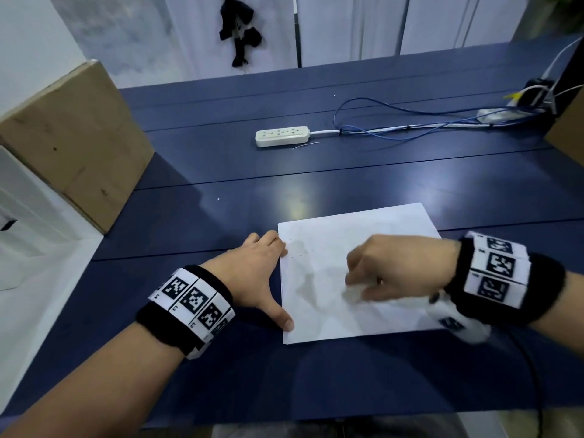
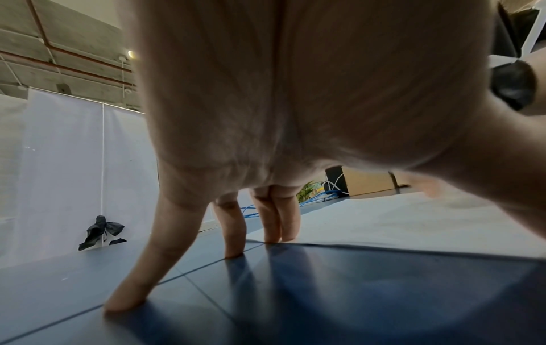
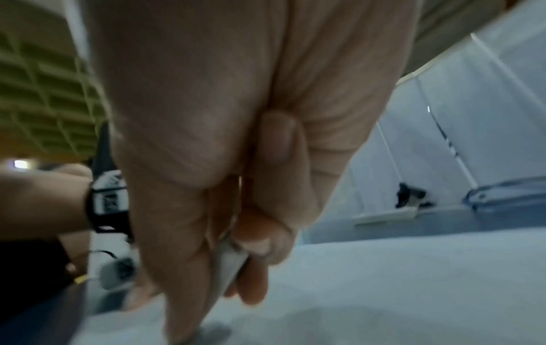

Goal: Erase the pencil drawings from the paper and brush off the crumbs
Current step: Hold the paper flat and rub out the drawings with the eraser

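A white sheet of paper (image 1: 363,235) lies on the dark blue table (image 1: 205,222), with faint grey smudges and a few small specks near its left side. My left hand (image 1: 256,273) is spread flat, its fingers (image 2: 274,221) straight, and its thumb and fingertips press the paper's left edge (image 2: 384,221). My right hand (image 1: 366,279) is over the middle of the sheet and pinches a small white eraser (image 1: 352,294) between thumb and fingers. In the right wrist view the eraser (image 3: 227,263) points down onto the paper (image 3: 384,280). That hand looks motion-blurred.
A white power strip (image 1: 282,136) and blue cables (image 1: 395,128) lie at the back of the table. A cardboard box (image 1: 72,137) stands at the left edge and another (image 1: 568,134) at the far right. A black cable hangs from my right wrist.
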`<action>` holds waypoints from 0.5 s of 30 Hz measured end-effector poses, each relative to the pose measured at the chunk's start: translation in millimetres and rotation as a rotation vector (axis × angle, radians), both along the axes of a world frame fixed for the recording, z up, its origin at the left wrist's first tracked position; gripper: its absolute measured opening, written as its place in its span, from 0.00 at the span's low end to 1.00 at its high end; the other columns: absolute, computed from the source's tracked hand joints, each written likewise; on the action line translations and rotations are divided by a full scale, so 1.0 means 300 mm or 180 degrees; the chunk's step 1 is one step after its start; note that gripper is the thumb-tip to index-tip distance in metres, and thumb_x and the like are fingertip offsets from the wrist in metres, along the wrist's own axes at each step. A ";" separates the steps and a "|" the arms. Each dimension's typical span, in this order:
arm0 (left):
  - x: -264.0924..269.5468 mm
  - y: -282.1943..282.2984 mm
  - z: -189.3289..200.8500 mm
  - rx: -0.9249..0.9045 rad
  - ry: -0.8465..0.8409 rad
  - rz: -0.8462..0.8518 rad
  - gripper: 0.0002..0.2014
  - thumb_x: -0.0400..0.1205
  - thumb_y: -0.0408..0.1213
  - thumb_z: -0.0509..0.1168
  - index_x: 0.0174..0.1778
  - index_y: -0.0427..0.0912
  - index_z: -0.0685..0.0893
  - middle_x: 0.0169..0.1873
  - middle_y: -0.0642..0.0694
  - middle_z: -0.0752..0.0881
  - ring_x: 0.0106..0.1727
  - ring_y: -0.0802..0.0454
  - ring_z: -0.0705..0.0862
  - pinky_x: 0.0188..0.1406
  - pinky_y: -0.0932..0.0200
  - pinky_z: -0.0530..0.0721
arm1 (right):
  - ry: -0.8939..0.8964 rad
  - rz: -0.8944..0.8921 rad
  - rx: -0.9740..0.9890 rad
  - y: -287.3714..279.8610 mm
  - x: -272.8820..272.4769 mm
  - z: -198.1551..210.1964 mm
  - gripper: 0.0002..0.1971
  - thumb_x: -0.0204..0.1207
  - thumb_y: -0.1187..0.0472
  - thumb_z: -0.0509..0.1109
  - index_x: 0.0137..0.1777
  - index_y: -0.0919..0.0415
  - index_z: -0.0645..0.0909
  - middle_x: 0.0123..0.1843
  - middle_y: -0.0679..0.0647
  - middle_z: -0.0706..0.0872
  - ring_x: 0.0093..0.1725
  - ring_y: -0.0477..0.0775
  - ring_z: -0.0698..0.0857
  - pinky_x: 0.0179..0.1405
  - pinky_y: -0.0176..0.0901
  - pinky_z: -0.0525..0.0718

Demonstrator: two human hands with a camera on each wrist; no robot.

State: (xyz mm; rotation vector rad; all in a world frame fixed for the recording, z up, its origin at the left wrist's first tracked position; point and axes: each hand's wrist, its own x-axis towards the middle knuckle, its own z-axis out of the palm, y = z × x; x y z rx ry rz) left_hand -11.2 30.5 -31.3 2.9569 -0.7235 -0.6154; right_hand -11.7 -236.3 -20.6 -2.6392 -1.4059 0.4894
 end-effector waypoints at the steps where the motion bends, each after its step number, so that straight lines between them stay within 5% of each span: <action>1: 0.001 0.000 -0.001 0.0006 0.0002 0.0003 0.64 0.46 0.78 0.74 0.75 0.46 0.67 0.55 0.63 0.63 0.58 0.56 0.65 0.64 0.50 0.80 | 0.0250 0.0105 -0.0067 0.004 -0.021 -0.004 0.13 0.77 0.48 0.67 0.47 0.57 0.87 0.43 0.50 0.82 0.37 0.43 0.76 0.38 0.33 0.69; 7: -0.004 0.000 0.006 0.0016 0.0030 0.0032 0.65 0.46 0.78 0.75 0.77 0.47 0.66 0.57 0.63 0.63 0.60 0.57 0.65 0.65 0.50 0.80 | 0.0323 -0.0278 0.0205 -0.022 0.031 -0.003 0.12 0.75 0.45 0.73 0.56 0.46 0.88 0.44 0.43 0.84 0.39 0.32 0.77 0.40 0.24 0.71; 15: 0.003 0.025 0.044 -0.0465 0.0318 0.0185 0.58 0.52 0.73 0.79 0.78 0.61 0.64 0.69 0.70 0.59 0.74 0.64 0.64 0.73 0.55 0.75 | -0.0195 -0.1402 0.0410 -0.213 0.095 0.048 0.09 0.73 0.46 0.73 0.52 0.39 0.88 0.40 0.36 0.85 0.41 0.32 0.80 0.41 0.31 0.78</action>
